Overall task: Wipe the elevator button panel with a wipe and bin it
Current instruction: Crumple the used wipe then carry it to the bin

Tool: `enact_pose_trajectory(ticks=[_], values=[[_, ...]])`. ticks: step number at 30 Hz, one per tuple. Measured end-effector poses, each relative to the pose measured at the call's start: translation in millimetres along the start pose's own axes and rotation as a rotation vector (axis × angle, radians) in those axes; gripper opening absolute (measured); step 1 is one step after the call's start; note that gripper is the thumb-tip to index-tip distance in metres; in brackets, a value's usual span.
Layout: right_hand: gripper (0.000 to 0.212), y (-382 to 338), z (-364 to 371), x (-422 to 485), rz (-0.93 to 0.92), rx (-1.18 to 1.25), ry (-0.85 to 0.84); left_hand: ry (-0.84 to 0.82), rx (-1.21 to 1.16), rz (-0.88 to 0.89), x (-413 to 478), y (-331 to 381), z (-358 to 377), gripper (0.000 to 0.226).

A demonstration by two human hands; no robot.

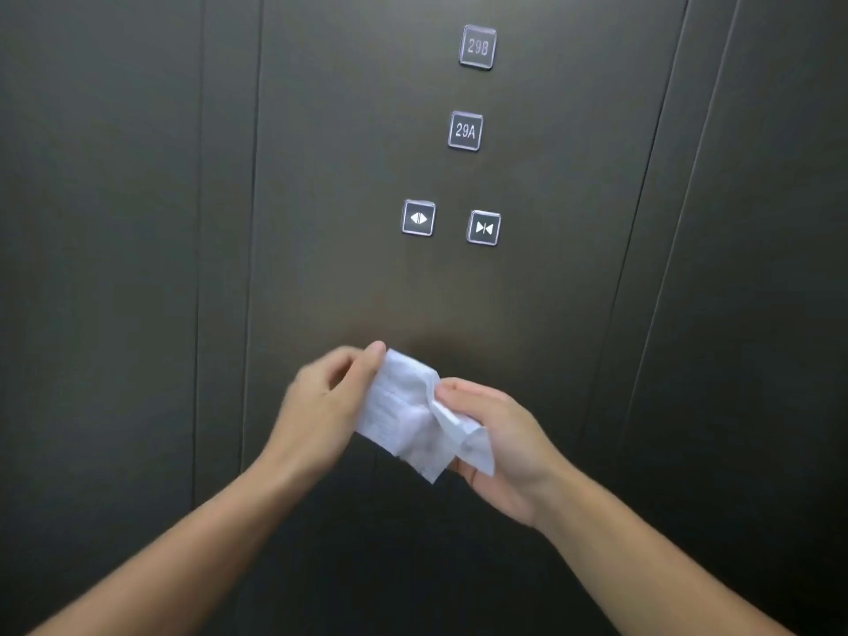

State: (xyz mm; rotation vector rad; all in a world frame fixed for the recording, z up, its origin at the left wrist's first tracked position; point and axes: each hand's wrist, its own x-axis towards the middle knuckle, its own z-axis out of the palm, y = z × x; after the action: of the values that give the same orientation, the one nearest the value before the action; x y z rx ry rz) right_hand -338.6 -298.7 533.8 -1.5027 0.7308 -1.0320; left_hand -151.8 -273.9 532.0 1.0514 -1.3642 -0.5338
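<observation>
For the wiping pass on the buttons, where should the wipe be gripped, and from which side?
Probably best bunched at its crumpled lower right, where the right hand already pinches the wipe, coming from below. The flatter upper-left area, held by the left hand, would then face the button panel.

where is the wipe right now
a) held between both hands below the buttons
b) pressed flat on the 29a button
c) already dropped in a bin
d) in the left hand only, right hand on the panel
a: the white wipe is pinched by the left hand and the right hand, below the door-open button and door-close button, clear of the 29A button.
</observation>
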Motion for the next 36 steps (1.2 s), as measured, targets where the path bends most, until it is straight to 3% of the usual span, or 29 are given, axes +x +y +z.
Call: enact_pose_trajectory(ticks=[3,6,9,11,14,18,21,23,26,32,35,36], values=[[0.035,-9.2,4.0,-10.4,0.226,0.249,-0.158,-0.381,-0.313,-0.540,-17.5,-15.4,-10.9,0.074],[0.051,2.9,11.3,-12.4,0.401,0.313,-0.280,-0.473,-0.349,-0.608,-32.3,-33.4,-22.3,0.066],[0.050,23.3,19.3,-11.6,0.481,0.319,-0.363,-0.433,-0.247,-0.593,-49.2,-51.5,-34.6,0.027],[0.037,43.7,27.6,-11.1,0.494,0.186,-0.361,-0.379,-0.196,-0.597,-63.4,-68.3,-46.6,0.018],[0.005,88.5,46.4,-14.2,0.460,-0.142,-0.260,-0.259,-0.192,-0.637,-95.7,-94.4,-68.0,0.017],[0.011,154.6,82.9,-29.0,0.390,-0.328,-0.301,-0.172,-0.159,-0.730,-162.9,-136.8,-106.7,0.014],[0.011,202.5,118.8,-39.9,0.378,-0.484,-0.367,-0.100,0.030,-0.758,-215.6,-167.1,-129.2,0.006],[0.022,232.1,146.9,-47.8,0.400,-0.565,-0.373,-0.038,0.215,-0.774,-239.6,-187.7,-133.9,0.011],[0.033,272.5,181.3,-59.0,0.470,-0.567,-0.323,-0.021,0.341,-0.847,-258.8,-214.9,-132.2,0.019],[0.024,349.6,197.7,-61.5,0.657,-0.510,-0.172,0.056,0.328,-1.068,-278.3,-276.9,-126.1,0.021],[0.017,386.2,205.4,-58.3,0.766,-0.468,-0.131,0.067,0.337,-1.152,-283.9,-308.2,-119.5,0.012],[0.016,399.8,207.1,-57.5,0.787,-0.468,-0.114,0.060,0.345,-1.176,-286.6,-320.5,-119.3,0.023]])
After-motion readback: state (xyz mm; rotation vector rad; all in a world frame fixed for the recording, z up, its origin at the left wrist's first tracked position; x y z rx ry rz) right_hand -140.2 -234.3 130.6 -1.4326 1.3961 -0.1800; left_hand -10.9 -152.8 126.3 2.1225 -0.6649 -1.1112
